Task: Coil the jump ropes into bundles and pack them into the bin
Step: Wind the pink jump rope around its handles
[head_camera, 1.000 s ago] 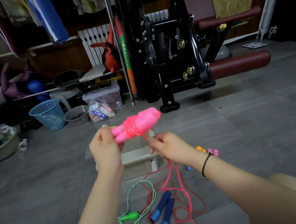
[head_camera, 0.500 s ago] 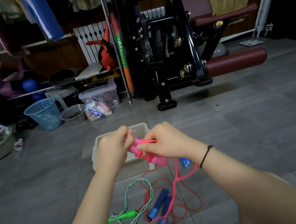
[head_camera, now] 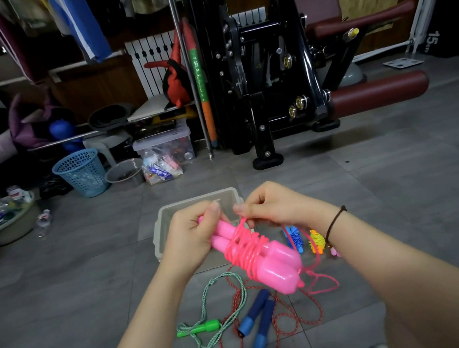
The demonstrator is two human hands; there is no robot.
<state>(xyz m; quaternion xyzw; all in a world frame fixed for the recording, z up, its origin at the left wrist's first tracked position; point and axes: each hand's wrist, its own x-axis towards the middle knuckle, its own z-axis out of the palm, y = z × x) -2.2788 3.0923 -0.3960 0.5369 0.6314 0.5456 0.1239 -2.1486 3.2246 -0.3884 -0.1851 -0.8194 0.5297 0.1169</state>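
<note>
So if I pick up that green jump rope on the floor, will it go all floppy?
Probably yes: the green jump rope lies in loose curves, so its cord would likely dangle and swing. Its two handles look stiff and would probably hang at the ends. The cord is thin, so it is likely light.

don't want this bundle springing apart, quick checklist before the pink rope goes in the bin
1. Handles together: ok. The left hand grips both pink handles side by side.
2. Wraps in place: ok. The pink cord makes several turns round the handles.
3. Cord end secured: not ok. The right hand pinches the cord at the wraps; a loose tail trails below the handles.
4. Bin open: ok. The bin sits lidless just beyond the hands.
5. Room inside: cannot tell; the hands hide much of it.
6. Other ropes coiled: not ok. The green rope and blue-handled rope lie loose on the floor.
</note>
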